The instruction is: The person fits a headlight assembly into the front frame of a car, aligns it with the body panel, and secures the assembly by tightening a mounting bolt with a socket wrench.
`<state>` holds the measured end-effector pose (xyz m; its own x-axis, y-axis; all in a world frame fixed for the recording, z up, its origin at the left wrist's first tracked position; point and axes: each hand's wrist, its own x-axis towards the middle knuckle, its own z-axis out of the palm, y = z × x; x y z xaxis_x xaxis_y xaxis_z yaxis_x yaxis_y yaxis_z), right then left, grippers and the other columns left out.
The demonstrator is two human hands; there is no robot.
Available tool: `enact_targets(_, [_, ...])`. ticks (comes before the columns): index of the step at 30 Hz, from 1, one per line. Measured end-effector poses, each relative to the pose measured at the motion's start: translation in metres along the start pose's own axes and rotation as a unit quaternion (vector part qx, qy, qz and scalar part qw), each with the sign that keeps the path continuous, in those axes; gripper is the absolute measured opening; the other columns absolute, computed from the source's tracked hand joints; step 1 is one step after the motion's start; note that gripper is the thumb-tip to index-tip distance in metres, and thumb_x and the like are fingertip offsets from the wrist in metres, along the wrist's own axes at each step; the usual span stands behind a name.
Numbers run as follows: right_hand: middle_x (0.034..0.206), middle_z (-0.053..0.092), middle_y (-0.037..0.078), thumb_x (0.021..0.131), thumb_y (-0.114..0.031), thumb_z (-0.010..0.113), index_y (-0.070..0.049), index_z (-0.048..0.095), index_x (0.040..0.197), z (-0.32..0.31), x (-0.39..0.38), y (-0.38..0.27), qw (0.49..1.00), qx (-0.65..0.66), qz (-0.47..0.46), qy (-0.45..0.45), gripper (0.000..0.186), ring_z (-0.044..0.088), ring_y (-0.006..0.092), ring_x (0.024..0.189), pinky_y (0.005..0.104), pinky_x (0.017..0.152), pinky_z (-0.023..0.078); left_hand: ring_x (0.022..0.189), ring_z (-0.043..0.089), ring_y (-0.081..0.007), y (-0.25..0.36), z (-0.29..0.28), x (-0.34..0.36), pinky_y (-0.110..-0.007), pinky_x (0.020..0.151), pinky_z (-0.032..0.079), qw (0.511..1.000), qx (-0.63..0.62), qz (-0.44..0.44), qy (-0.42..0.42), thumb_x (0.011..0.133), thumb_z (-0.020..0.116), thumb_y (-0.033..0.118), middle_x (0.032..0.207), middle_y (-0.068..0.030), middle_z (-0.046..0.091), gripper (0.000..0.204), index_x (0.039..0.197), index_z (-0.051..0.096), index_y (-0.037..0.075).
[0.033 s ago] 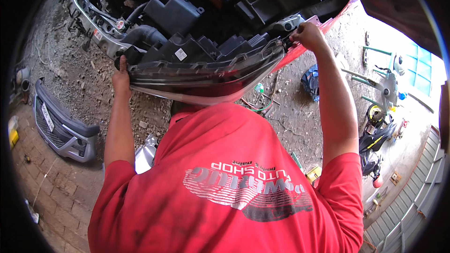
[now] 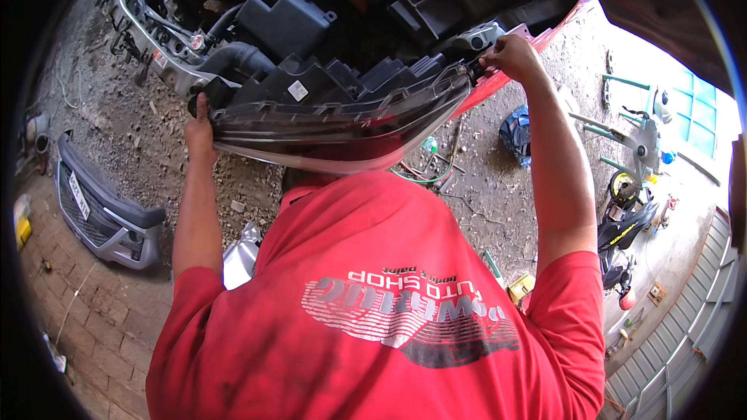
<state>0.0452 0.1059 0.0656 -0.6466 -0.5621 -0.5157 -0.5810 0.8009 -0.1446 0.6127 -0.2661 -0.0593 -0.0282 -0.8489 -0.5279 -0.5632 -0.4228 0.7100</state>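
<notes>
A car headlight (image 2: 334, 128) with a clear, curved lens and a black housing spans the front corner of the opened car, close in front of my chest. My left hand (image 2: 200, 132) grips its left end, thumb up on top and the other fingers out of sight beneath. At the far right end my right hand (image 2: 511, 61) is closed, its fingertips pinching a dark part by the corner of the headlight, next to the red fender (image 2: 498, 85). The fingertips partly hide that part.
The engine bay, with a black box (image 2: 284, 22) and an air duct (image 2: 241, 56), lies beyond the headlight. A grey bumper (image 2: 109, 214) rests on the ground at left. To the right are a blue bag (image 2: 515, 136), a green-legged stand (image 2: 634, 136) and a motorcycle (image 2: 622, 229).
</notes>
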Motion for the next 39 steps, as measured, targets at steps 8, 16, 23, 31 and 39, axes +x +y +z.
enact_targets(8, [0.103,0.080,0.019,0.070,-0.048,0.096,-0.003,0.082,0.101,-0.008,0.009,-0.008,0.998,-0.050,-0.004,-0.023,0.056,0.077,0.0357,0.100,0.0464,0.087,0.059,0.097,0.069,-0.0269,-0.008,-0.003,0.008,-0.043,0.089,0.054,1.000,0.012,-0.010,0.009,0.092,0.068,0.078,0.107,-0.0190,0.074,0.095,0.115,0.072,-0.014])
enact_targets(16, [0.144,0.064,0.017,0.071,-0.046,0.098,-0.007,0.064,0.136,-0.030,-0.011,-0.039,0.982,-0.178,-0.009,0.055,0.083,0.055,0.0403,0.141,0.0569,0.106,0.052,0.112,0.069,-0.0397,0.004,-0.002,0.002,-0.048,0.100,0.051,0.995,0.098,0.001,0.026,0.088,0.064,0.087,0.121,-0.0300,0.072,0.106,0.121,0.070,-0.013])
enact_targets(23, [0.165,0.032,0.038,0.059,-0.066,0.098,-0.001,0.032,0.165,-0.021,0.002,-0.021,0.978,-0.201,-0.033,0.051,0.141,0.033,0.0598,0.152,0.0584,0.122,0.040,0.122,0.064,-0.0467,0.002,0.010,-0.003,-0.053,0.105,0.051,0.896,0.297,0.235,0.232,0.094,0.072,0.067,0.130,-0.0267,0.067,0.086,0.140,0.057,-0.004])
enact_targets(31, [0.172,0.015,0.039,0.058,-0.060,0.101,0.004,0.025,0.167,-0.014,0.008,-0.004,0.995,-0.093,0.000,0.036,0.147,0.020,0.0627,0.156,0.0572,0.128,0.031,0.123,0.068,-0.0385,0.192,0.226,-0.200,-0.047,0.109,0.050,0.772,0.262,0.471,-0.337,0.083,0.081,0.065,0.129,-0.0213,0.072,0.078,0.131,0.072,0.004])
enact_targets(39, [0.173,0.013,0.038,0.059,-0.059,0.100,0.006,0.026,0.166,-0.006,0.003,0.004,0.995,-0.075,-0.012,0.062,0.146,0.016,0.0609,0.158,0.0560,0.130,0.028,0.123,0.071,-0.0309,0.227,0.385,-0.252,-0.043,0.106,0.049,0.712,0.411,0.269,-0.502,0.074,0.073,0.089,0.129,-0.0104,0.077,0.094,0.128,0.078,0.012])
